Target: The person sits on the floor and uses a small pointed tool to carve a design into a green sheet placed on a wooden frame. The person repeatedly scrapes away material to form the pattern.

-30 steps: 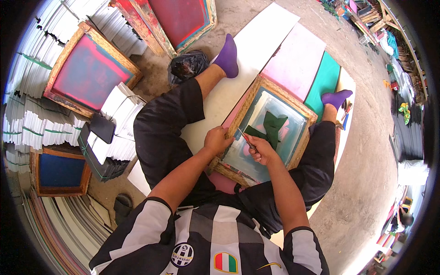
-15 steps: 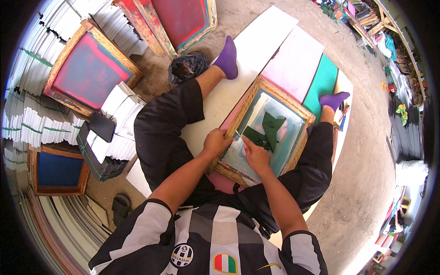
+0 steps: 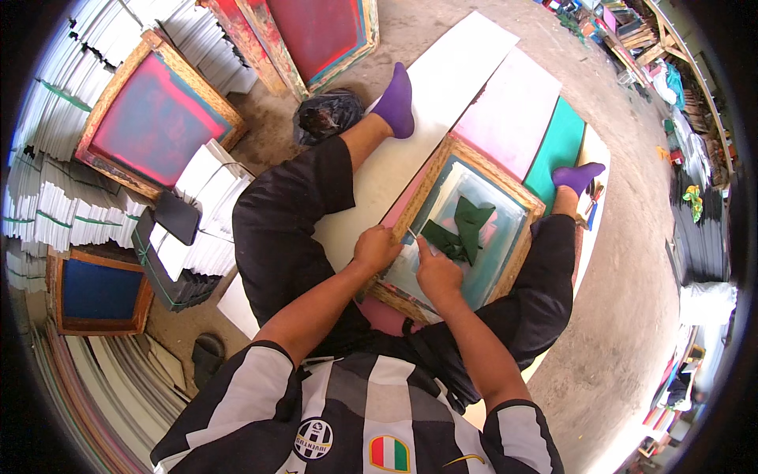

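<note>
Grey-brown concrete floor (image 3: pixel 624 268) spreads around me in a cluttered workspace, with tall stacks of white sheets (image 3: pixel 67 193) tied with green cord along the left side. Near them lean a wooden frame with a red-and-blue-grey panel (image 3: pixel 150 122) and, lower down, a brown wooden frame with a dark blue panel (image 3: pixel 99 288). Beyond my left foot, in its purple sock (image 3: pixel 396 103), sits a crumpled black plastic bag (image 3: pixel 328 114). I sit with my legs spread over long flat boards: one white (image 3: pixel 466 59), one pale pink (image 3: pixel 509 107), one green (image 3: pixel 556 150).

Between my legs lies a rectangular, worn wooden frame (image 3: pixel 499 172), tilted to the right as I see it, with a pale teal, paint-smudged panel (image 3: pixel 483 278) inside. Across the panel's middle rests a rumpled dark green cloth (image 3: pixel 474 227), just beyond my right hand (image 3: pixel 439 272).

My left hand (image 3: pixel 377 249) has its fingers closed around the frame's left rail. My right hand is over the panel, index finger stretched forward, its fingers clamped on a slim pale-tipped tool (image 3: pixel 412 234); my hand hides the rest. The tip is beside the left rail, close to my left hand; whether it touches, I cannot tell.
</note>
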`<state>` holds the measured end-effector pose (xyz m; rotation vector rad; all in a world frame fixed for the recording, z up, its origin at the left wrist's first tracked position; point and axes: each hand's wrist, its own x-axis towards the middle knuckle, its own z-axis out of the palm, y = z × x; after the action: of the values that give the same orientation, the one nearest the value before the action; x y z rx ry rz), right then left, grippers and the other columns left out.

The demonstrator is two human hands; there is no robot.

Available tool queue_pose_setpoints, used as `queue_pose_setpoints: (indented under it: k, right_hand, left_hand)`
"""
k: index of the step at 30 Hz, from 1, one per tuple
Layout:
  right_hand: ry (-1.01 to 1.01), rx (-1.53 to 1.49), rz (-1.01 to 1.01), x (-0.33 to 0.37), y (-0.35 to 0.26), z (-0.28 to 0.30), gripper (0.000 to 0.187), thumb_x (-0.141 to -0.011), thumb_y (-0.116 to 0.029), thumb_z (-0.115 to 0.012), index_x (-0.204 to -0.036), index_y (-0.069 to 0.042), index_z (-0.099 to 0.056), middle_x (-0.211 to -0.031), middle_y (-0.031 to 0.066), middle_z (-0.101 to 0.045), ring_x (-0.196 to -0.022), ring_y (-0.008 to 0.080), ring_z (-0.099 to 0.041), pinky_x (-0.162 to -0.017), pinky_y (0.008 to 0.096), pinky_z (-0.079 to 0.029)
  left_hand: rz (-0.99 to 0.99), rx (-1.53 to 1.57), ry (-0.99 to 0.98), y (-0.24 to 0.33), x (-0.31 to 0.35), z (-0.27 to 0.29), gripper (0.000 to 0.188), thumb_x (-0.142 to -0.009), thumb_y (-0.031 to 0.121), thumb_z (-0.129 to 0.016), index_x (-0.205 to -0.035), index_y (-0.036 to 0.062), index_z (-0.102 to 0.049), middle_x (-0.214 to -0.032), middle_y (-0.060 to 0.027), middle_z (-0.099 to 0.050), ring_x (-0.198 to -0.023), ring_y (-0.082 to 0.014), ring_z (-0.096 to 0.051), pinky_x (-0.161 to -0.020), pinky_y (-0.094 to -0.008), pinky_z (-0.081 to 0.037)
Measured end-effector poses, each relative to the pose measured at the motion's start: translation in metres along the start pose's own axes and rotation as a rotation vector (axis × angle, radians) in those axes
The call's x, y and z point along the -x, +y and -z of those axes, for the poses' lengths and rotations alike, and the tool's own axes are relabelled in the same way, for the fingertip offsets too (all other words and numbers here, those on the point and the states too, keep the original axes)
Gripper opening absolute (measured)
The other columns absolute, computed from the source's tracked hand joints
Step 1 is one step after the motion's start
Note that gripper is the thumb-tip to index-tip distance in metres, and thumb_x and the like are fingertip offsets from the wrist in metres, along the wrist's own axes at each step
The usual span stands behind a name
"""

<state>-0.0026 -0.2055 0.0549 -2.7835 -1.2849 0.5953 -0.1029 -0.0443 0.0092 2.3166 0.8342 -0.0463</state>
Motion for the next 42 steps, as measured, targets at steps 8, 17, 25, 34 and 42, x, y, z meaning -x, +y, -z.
queue_pose_setpoints:
  k: [8, 17, 25, 34, 42]
  right_hand:
    - [0.179, -0.333, 0.150, -0.014, 0.031, -0.052, 0.047, -0.105, -0.032, -0.047, -0.151, -0.032, -0.049, -0.095, 0.0222, -0.070, -0.082, 0.0426, -0.071, -0.068, 0.0573, -0.056]
    - [0.058, -0.681, 0.088, -0.017, 0.033, -0.036, 0.039, -0.104, -0.029, -0.054, -0.143, -0.028, -0.060, -0.109, 0.0201, -0.073, -0.094, 0.0447, -0.070, -0.083, 0.0548, -0.056]
    - [0.084, -0.477, 0.043, -0.011, 0.021, -0.018, 0.042, -0.106, -0.034, -0.055, -0.146, -0.021, -0.059, -0.091, 0.0136, -0.075, -0.078, 0.0341, -0.073, -0.069, 0.0468, -0.056]
    - [-0.196, -1.027, -0.080, -0.023, 0.035, -0.021, 0.042, -0.106, -0.037, -0.056, -0.144, -0.020, -0.061, -0.078, 0.0068, -0.070, -0.066, 0.0237, -0.067, -0.063, 0.0381, -0.054]
    - [-0.007, -0.336, 0.009, -0.002, 0.022, 0.001, 0.040, -0.104, -0.035, -0.051, -0.144, -0.034, -0.056, -0.106, 0.0202, -0.074, -0.090, 0.0464, -0.071, -0.079, 0.0578, -0.057]
  left_hand:
    - [-0.049, -0.073, 0.037, 0.000, -0.004, -0.005, 0.042, -0.078, 0.040, -0.079, -0.094, 0.0014, -0.074, -0.089, -0.0223, -0.069, -0.084, -0.0411, -0.070, -0.079, -0.0506, -0.056]
    - [-0.019, -0.091, -0.012, 0.009, -0.002, 0.007, 0.039, -0.080, 0.036, -0.079, -0.093, -0.0003, -0.074, -0.093, -0.0207, -0.069, -0.089, -0.0399, -0.070, -0.081, -0.0488, -0.057]
    - [-0.034, -0.022, 0.019, 0.001, -0.001, 0.004, 0.039, -0.080, 0.038, -0.080, -0.092, 0.0008, -0.074, -0.091, -0.0198, -0.068, -0.088, -0.0390, -0.070, -0.079, -0.0489, -0.056]
    - [-0.037, 0.012, 0.025, -0.004, -0.002, -0.002, 0.040, -0.081, 0.037, -0.080, -0.094, 0.0006, -0.073, -0.092, -0.0210, -0.068, -0.089, -0.0403, -0.069, -0.080, -0.0501, -0.056]
    - [-0.019, -0.010, 0.023, 0.004, 0.000, 0.004, 0.039, -0.081, 0.037, -0.080, -0.094, 0.0005, -0.073, -0.093, -0.0207, -0.068, -0.089, -0.0401, -0.069, -0.080, -0.0495, -0.056]
